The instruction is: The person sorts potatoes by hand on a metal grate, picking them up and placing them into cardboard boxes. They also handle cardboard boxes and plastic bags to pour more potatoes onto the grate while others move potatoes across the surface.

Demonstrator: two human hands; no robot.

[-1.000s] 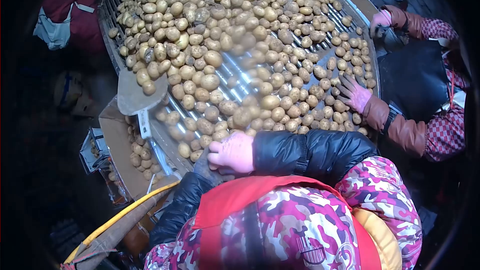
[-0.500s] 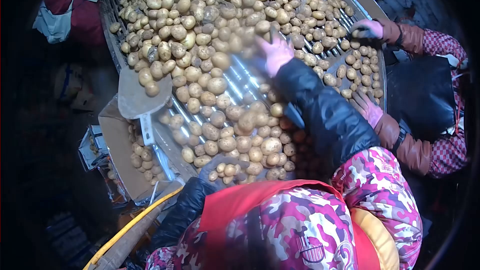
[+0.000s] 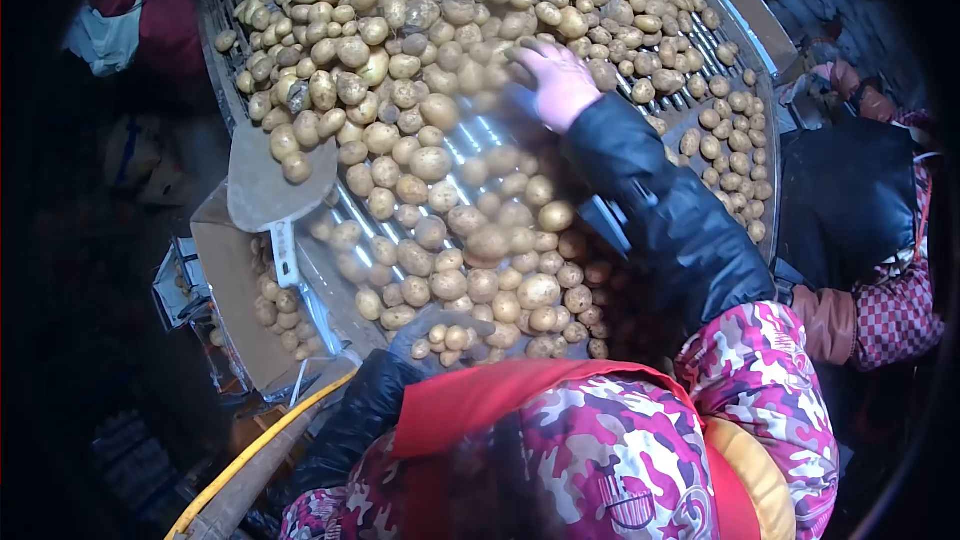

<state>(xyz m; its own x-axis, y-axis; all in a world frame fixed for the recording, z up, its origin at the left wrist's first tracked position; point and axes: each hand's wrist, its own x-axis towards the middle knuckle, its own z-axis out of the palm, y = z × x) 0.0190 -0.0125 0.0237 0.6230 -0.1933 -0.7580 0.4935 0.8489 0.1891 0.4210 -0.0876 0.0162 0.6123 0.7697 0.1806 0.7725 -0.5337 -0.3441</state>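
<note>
Potatoes (image 3: 400, 110) cover a sloping rack of metal bars (image 3: 478, 138). Over its middle is my right hand (image 3: 562, 85), in a pink glove, with its fingers spread and touching or just above the potatoes there; nothing shows in its grasp. My left hand (image 3: 435, 328), in a grey glove, lies palm up at the rack's lower edge, close to my red apron. Several small potatoes (image 3: 453, 340) rest in its cupped palm, with larger potatoes (image 3: 482, 286) just beyond the fingers.
A flat grey scoop (image 3: 280, 175) with a white handle lies at the rack's left edge. Below it stands a cardboard box (image 3: 235, 290) holding potatoes. A yellow hose (image 3: 255, 448) runs at lower left. At the right is a co-worker's checked sleeve (image 3: 895, 325) beside a black panel (image 3: 850, 195).
My right hand has moved slightly to the right and up. The co-worker's gloved hands have drawn back from the potatoes at the right. My left hand stays cupped around the small potatoes.
</note>
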